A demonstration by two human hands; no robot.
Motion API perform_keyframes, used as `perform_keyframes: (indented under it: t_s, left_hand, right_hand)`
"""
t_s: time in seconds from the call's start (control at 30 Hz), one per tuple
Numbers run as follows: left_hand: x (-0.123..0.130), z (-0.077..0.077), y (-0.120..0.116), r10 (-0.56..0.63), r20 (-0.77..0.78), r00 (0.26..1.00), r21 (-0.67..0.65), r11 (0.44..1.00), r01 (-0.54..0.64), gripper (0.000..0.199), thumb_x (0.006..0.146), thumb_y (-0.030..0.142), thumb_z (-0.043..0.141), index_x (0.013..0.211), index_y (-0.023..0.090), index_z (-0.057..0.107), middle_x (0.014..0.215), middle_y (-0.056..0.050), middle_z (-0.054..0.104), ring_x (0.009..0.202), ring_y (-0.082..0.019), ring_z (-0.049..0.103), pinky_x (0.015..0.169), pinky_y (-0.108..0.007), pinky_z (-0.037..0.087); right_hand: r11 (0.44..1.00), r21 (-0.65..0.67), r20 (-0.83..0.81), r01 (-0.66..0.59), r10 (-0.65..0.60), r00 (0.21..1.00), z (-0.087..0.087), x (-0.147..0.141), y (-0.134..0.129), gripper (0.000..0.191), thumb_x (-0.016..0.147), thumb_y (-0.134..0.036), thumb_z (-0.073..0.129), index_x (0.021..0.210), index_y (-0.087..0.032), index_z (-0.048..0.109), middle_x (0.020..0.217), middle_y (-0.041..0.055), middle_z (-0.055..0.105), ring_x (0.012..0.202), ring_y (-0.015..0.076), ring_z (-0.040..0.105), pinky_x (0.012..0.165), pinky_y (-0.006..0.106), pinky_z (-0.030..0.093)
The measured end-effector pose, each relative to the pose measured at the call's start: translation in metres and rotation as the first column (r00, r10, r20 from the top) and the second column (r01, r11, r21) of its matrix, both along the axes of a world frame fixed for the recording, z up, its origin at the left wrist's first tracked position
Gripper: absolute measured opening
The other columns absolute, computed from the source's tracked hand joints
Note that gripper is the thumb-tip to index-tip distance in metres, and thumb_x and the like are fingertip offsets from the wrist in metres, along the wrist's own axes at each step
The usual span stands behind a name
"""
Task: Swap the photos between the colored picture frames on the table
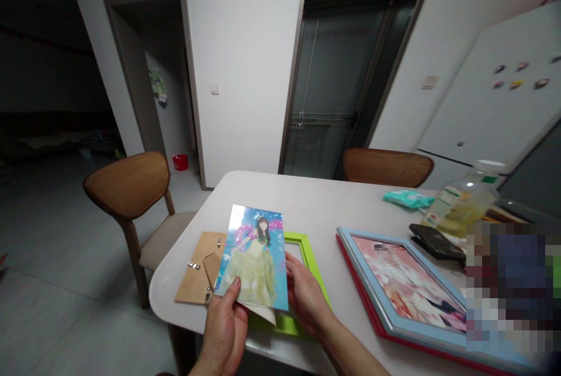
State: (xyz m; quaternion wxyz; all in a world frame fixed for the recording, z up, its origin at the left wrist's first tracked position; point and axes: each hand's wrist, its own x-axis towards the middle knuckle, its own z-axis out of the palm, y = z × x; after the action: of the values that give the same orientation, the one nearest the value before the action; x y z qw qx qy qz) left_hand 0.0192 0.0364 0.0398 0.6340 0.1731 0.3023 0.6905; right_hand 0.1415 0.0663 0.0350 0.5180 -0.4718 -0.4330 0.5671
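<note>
Between my two hands is a glossy photo [252, 253] of a figure in a pale green dress on a blue background. My left hand [225, 323] pinches its lower left edge, thumb on top. At the right edge, my right hand [304, 291] has its fingers against the photo, partly behind it. A pale sheet [263, 313] sticks out under the photo's bottom edge. Below them lies a lime green picture frame [313, 268], partly covered. Beside it, on the left, is a brown backing board [197, 271] with metal clips, its right part hidden by the photo.
On the white table [324, 200], a blue picture frame [394, 306] rests on a red one at right. Beyond it are a dark phone-like object [436, 241], a bottle of yellowish liquid [464, 200] and a teal packet [407, 199]. Wooden chairs [129, 186] stand at the left and far side.
</note>
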Motion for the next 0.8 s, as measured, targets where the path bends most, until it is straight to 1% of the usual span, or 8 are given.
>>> perform_keyframes:
  t_s: [0.13, 0.23, 0.33, 0.47, 0.57, 0.63, 0.7, 0.8]
  left_hand:
    - [0.007, 0.003, -0.001, 0.000, 0.023, 1.000, 0.014, 1.000, 0.000, 0.043, 0.072, 0.010, 0.052, 0.112, 0.023, 0.046, 0.099, -0.003, 0.064, 0.095, -0.018, 0.057, 0.086, -0.031, 0.043]
    - [0.006, 0.000, -0.003, -0.008, 0.008, 1.000, 0.005, 1.000, 0.008, 0.046, 0.069, 0.009, 0.056, 0.111, 0.023, 0.046, 0.095, -0.002, 0.065, 0.093, -0.018, 0.058, 0.083, -0.030, 0.044]
    - [-0.005, -0.006, -0.002, -0.102, -0.053, 0.993, -0.012, 0.995, 0.101, 0.044, 0.065, 0.011, 0.061, 0.107, 0.019, 0.049, 0.090, -0.003, 0.066, 0.088, -0.019, 0.060, 0.077, -0.028, 0.046]
    - [-0.025, -0.008, 0.009, -0.250, -0.208, 0.946, -0.033, 0.968, 0.249, 0.035, 0.064, 0.020, 0.066, 0.096, 0.016, 0.054, 0.082, -0.003, 0.067, 0.078, -0.018, 0.062, 0.067, -0.025, 0.048]
    - [-0.030, -0.005, 0.017, -0.343, -0.342, 0.875, -0.005, 0.932, 0.363, 0.035, 0.063, 0.025, 0.067, 0.096, 0.014, 0.055, 0.079, -0.004, 0.067, 0.076, -0.020, 0.062, 0.068, -0.028, 0.048]
    - [-0.027, -0.004, 0.020, -0.365, -0.390, 0.845, 0.010, 0.917, 0.400, 0.036, 0.065, 0.028, 0.065, 0.097, 0.014, 0.056, 0.079, -0.005, 0.068, 0.078, -0.021, 0.062, 0.070, -0.030, 0.047]
    - [-0.022, -0.003, 0.020, -0.361, -0.405, 0.840, 0.006, 0.917, 0.398, 0.036, 0.066, 0.030, 0.063, 0.098, 0.014, 0.056, 0.081, -0.004, 0.068, 0.079, -0.022, 0.062, 0.071, -0.032, 0.046]
    - [-0.016, -0.003, 0.016, -0.363, -0.379, 0.851, -0.013, 0.922, 0.388, 0.036, 0.066, 0.031, 0.063, 0.097, 0.014, 0.057, 0.082, -0.005, 0.068, 0.079, -0.023, 0.062, 0.072, -0.032, 0.046]
  right_hand:
    - [0.999, 0.039, -0.113, 0.020, -0.015, 0.993, 0.013, -0.002, -0.004, 0.055, 0.075, -0.057, 0.029, 0.106, -0.017, 0.051, 0.082, 0.0075, 0.065, 0.077, 0.0207, 0.060, 0.066, 0.033, 0.046]
    - [0.995, 0.086, -0.211, 0.051, -0.032, 0.977, 0.018, 0.004, -0.003, 0.046, 0.073, -0.049, 0.041, 0.107, -0.019, 0.049, 0.087, 0.0056, 0.065, 0.078, 0.0191, 0.060, 0.068, 0.031, 0.046]
    - [0.996, 0.087, -0.283, 0.019, 0.007, 0.959, 0.013, 0.013, 0.000, 0.039, 0.068, -0.034, 0.055, 0.103, -0.019, 0.050, 0.087, 0.0035, 0.066, 0.076, 0.0182, 0.060, 0.067, 0.029, 0.046]
    - [0.999, 0.032, -0.366, 0.001, 0.011, 0.931, 0.007, 0.022, 0.000, 0.036, 0.065, -0.027, 0.057, 0.100, -0.020, 0.051, 0.083, 0.0013, 0.067, 0.070, 0.0172, 0.062, 0.064, 0.028, 0.047]
    - [1.000, 0.019, -0.382, 0.006, 0.002, 0.924, 0.008, 0.021, -0.003, 0.038, 0.064, -0.024, 0.059, 0.101, -0.021, 0.051, 0.078, -0.0003, 0.067, 0.069, 0.0168, 0.062, 0.066, 0.028, 0.046]
    - [1.000, 0.028, -0.382, 0.010, 0.002, 0.924, 0.010, 0.020, -0.004, 0.040, 0.063, -0.024, 0.060, 0.101, -0.021, 0.050, 0.076, -0.0006, 0.067, 0.070, 0.0171, 0.062, 0.067, 0.029, 0.046]
    - [1.000, 0.029, -0.376, 0.002, 0.009, 0.927, 0.012, 0.019, -0.005, 0.040, 0.062, -0.025, 0.061, 0.100, -0.020, 0.051, 0.075, 0.0001, 0.068, 0.070, 0.0179, 0.062, 0.067, 0.030, 0.046]
    - [0.999, -0.002, -0.350, -0.036, 0.033, 0.936, 0.015, 0.020, -0.005, 0.036, 0.064, -0.030, 0.059, 0.097, -0.018, 0.053, 0.074, 0.0019, 0.068, 0.068, 0.0195, 0.062, 0.066, 0.032, 0.046]
